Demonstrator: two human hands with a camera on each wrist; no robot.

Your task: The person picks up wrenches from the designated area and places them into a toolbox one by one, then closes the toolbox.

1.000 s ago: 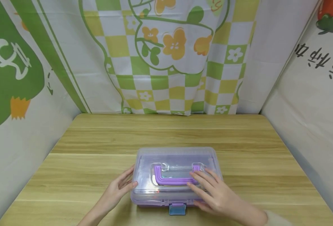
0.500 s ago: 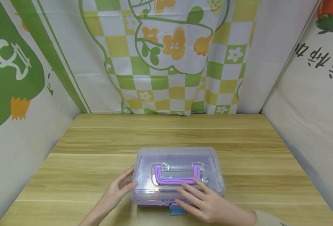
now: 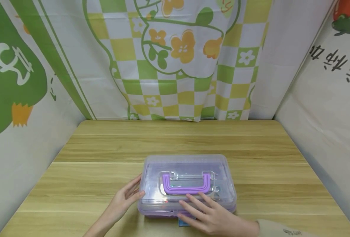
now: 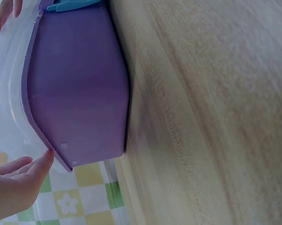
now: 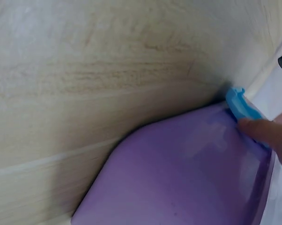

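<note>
A storage box [image 3: 187,168] with a clear lid and a purple base [image 4: 80,79] sits on the wooden table, its lid down. A purple handle [image 3: 187,190] lies flat on top. My left hand [image 3: 123,199] touches the box's left side with fingers loosely extended and the thumb at the lid's edge. My right hand [image 3: 213,217] spreads its fingers over the lid's front right part. In the right wrist view, the thumb tip [image 5: 256,129] touches the blue latch [image 5: 239,104] on the box's front. That latch hangs swung outward, partly covered by the right hand in the head view.
The wooden table [image 3: 103,148] extends around the box. Behind it hangs a green and yellow checked curtain [image 3: 169,85]. White printed cloth [image 3: 326,108] flanks the right side, and similar cloth stands at the left.
My right hand has slid left and toward the front edge, off the handle, and now partly covers the latch. The left hand and the box have stayed in place.
</note>
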